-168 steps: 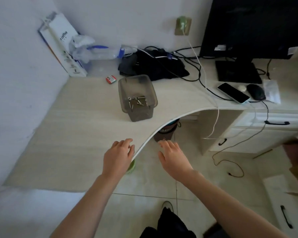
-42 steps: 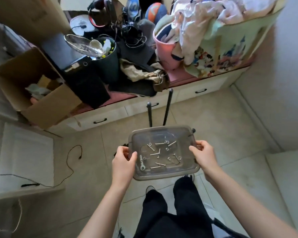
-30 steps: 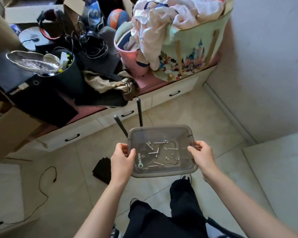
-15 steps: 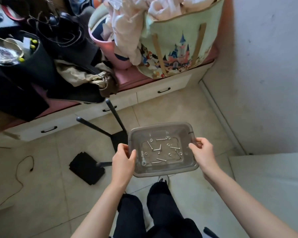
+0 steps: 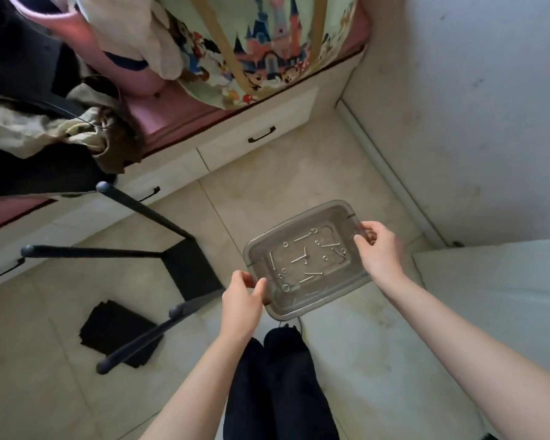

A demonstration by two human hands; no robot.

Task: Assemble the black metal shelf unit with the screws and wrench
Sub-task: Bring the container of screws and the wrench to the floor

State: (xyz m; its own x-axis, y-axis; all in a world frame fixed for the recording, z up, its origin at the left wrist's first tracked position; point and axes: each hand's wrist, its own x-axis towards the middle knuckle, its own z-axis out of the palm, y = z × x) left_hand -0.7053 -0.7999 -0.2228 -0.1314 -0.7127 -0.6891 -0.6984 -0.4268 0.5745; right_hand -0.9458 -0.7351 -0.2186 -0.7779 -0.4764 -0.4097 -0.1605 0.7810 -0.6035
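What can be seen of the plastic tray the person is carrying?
The tray is a shallow rectangular container of smoky translucent grey plastic with rounded corners and a raised rim. It is held above the tiled floor, roughly level, turned at a slant to the person. The left hand grips its near left corner and the right hand its far right end. Loose on its bottom lie silver screws, small washers or nuts, and a small wrench.

arms [image 5: 458,338]: bare, sleeveless | trousers [image 5: 277,385]: black
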